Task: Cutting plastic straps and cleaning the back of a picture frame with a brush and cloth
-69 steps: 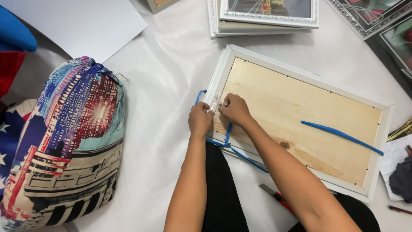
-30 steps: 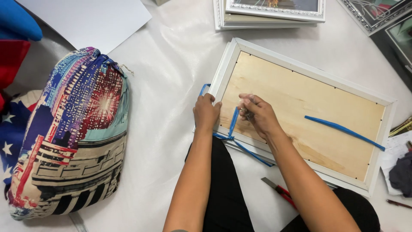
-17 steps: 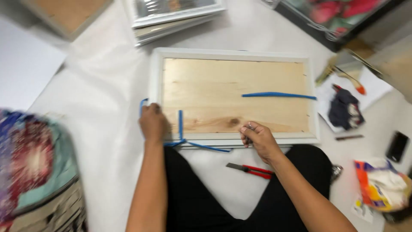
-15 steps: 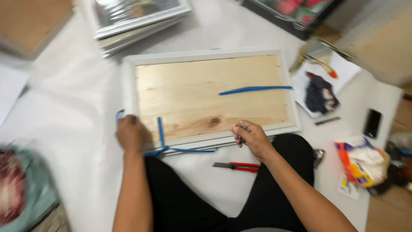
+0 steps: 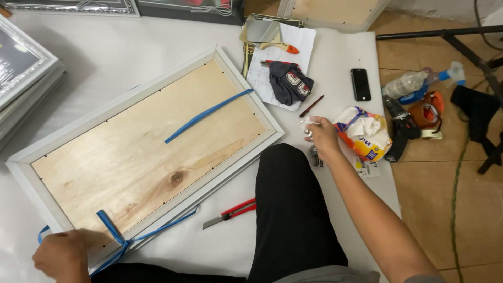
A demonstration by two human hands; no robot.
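Note:
A white picture frame (image 5: 246,86) lies face down, its plywood back (image 5: 146,141) up. A blue strap (image 5: 207,112) runs across the back, and another blue strap (image 5: 112,230) is knotted at the near left corner. My left hand (image 5: 63,257) rests on that corner, pressing the frame. My right hand (image 5: 322,137) is stretched out to the right, fingers closed around a small clear shiny thing, beside a crumpled white and orange plastic bag (image 5: 364,133).
A red-handled utility knife (image 5: 230,213) lies by my knee. Papers, a dark cloth (image 5: 290,84), a pencil (image 5: 311,106) and a black phone (image 5: 360,84) lie at the back right. A spray bottle (image 5: 419,81) and tape roll sit on the tiled floor. Stacked frames (image 5: 23,68) stand left.
The view swung right. My right hand left the frame's near edge and reached out to the plastic bag. My left hand stayed on the strapped corner.

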